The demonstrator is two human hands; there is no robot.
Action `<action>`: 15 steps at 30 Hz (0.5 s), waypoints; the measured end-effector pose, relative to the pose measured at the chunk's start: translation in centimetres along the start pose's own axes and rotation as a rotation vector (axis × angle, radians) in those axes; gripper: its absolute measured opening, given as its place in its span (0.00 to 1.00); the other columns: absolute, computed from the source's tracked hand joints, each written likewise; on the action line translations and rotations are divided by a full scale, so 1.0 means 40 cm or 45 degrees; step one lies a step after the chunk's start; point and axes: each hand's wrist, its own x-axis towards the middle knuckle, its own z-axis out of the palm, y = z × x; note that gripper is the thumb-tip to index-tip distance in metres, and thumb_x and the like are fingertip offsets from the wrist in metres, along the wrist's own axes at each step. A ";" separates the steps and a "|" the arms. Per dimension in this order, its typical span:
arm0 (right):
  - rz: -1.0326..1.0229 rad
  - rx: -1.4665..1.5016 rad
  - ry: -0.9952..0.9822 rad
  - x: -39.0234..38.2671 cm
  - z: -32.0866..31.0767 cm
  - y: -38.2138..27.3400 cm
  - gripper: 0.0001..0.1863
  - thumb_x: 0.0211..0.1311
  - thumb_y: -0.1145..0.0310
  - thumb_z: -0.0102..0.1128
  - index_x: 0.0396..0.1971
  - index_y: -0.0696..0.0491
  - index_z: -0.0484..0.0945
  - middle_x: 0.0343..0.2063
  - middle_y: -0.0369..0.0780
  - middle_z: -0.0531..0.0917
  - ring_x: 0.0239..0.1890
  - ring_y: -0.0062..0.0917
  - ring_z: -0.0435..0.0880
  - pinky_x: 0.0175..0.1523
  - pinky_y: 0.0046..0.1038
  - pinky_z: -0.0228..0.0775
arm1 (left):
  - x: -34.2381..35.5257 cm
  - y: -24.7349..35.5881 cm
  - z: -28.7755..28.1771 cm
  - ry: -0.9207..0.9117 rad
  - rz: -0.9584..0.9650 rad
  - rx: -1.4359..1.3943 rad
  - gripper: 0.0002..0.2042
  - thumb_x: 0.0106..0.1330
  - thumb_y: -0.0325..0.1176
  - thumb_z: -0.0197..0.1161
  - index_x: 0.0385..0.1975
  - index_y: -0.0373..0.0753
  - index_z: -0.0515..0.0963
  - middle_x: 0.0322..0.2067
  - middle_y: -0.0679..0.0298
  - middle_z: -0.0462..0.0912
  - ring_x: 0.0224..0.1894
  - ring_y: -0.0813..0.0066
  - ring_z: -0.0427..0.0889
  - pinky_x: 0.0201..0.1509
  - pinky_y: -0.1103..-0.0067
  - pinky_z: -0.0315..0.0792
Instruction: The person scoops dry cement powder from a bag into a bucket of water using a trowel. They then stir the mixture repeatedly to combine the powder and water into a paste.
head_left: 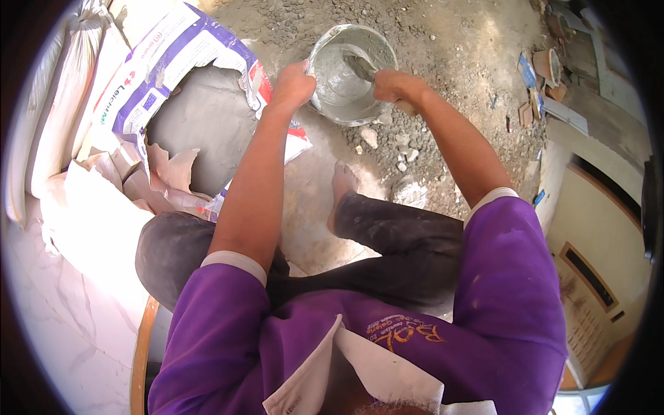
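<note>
A round bucket [378, 43] stands on the ground ahead of me, its inside smeared with grey. Wet grey mortar [335, 76] lies in the bottom. My left hand [295, 84] is closed on the bucket's left rim. At the right side, my right hand [400, 90] grips a trowel [361, 68] by its handle. The mortar-coated blade reaches down into the bucket, and its tip is hard to make out. Left of the bucket lies a torn-open paper bag [159, 43], with grey powder [207, 117] exposed inside it.
Loose rubble [408, 149] and gravel cover the ground by the bucket. Long pale sacks [62, 104] lie at the far left. A plant pot [546, 67] and scraps sit at the far right. My bare foot [344, 181] is just below the bucket.
</note>
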 end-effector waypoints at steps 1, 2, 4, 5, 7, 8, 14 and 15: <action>-0.066 -0.045 -0.084 -0.012 0.023 -0.022 0.19 0.51 0.68 0.57 0.42 0.62 0.82 0.37 0.51 0.85 0.36 0.38 0.86 0.42 0.37 0.77 | 0.011 -0.014 0.001 0.016 -0.023 -0.007 0.26 0.59 0.32 0.54 0.59 0.35 0.73 0.53 0.44 0.78 0.58 0.49 0.76 0.63 0.67 0.68; -0.060 -0.048 -0.159 -0.022 0.009 -0.023 0.19 0.51 0.68 0.58 0.42 0.61 0.82 0.36 0.51 0.85 0.36 0.38 0.86 0.41 0.37 0.77 | 0.026 -0.034 0.009 0.031 -0.046 -0.014 0.26 0.59 0.32 0.54 0.60 0.35 0.73 0.54 0.44 0.78 0.58 0.49 0.76 0.63 0.68 0.67; -0.053 -0.038 -0.338 -0.059 -0.025 -0.029 0.18 0.50 0.68 0.58 0.41 0.61 0.82 0.36 0.52 0.85 0.36 0.38 0.86 0.40 0.36 0.77 | 0.018 -0.065 0.011 0.045 -0.101 -0.049 0.26 0.59 0.32 0.54 0.60 0.34 0.73 0.55 0.43 0.77 0.60 0.50 0.75 0.65 0.69 0.66; -0.016 0.066 -0.378 -0.055 -0.038 -0.015 0.18 0.50 0.67 0.59 0.39 0.60 0.83 0.34 0.52 0.85 0.34 0.38 0.85 0.37 0.36 0.75 | 0.012 -0.072 0.004 0.056 -0.120 -0.082 0.26 0.59 0.32 0.54 0.60 0.33 0.73 0.55 0.43 0.77 0.61 0.51 0.74 0.65 0.69 0.65; -0.012 -0.043 -0.330 -0.045 -0.052 -0.010 0.19 0.50 0.65 0.61 0.40 0.59 0.83 0.35 0.51 0.85 0.34 0.38 0.85 0.37 0.36 0.75 | 0.019 -0.102 -0.004 0.075 -0.143 -0.153 0.26 0.60 0.31 0.54 0.60 0.31 0.71 0.54 0.42 0.78 0.58 0.54 0.77 0.62 0.71 0.68; -0.012 -0.102 -0.302 -0.045 -0.059 -0.015 0.19 0.50 0.64 0.62 0.40 0.59 0.83 0.36 0.51 0.85 0.34 0.37 0.85 0.37 0.36 0.75 | 0.023 -0.127 0.005 0.047 -0.185 -0.191 0.26 0.61 0.31 0.54 0.61 0.31 0.71 0.53 0.42 0.79 0.56 0.55 0.79 0.59 0.71 0.70; -0.090 0.229 -0.326 0.011 -0.025 -0.073 0.18 0.47 0.64 0.61 0.38 0.56 0.85 0.32 0.48 0.85 0.33 0.35 0.84 0.36 0.38 0.73 | 0.039 -0.138 0.008 -0.033 -0.315 -0.261 0.24 0.65 0.30 0.56 0.62 0.34 0.70 0.43 0.49 0.83 0.37 0.64 0.83 0.37 0.74 0.74; -0.102 0.240 -0.267 0.010 -0.042 -0.065 0.18 0.47 0.64 0.61 0.39 0.56 0.85 0.33 0.48 0.85 0.33 0.36 0.84 0.37 0.38 0.74 | 0.030 -0.114 -0.008 -0.053 -0.343 -0.278 0.21 0.66 0.29 0.55 0.60 0.36 0.73 0.37 0.53 0.83 0.29 0.69 0.81 0.29 0.76 0.72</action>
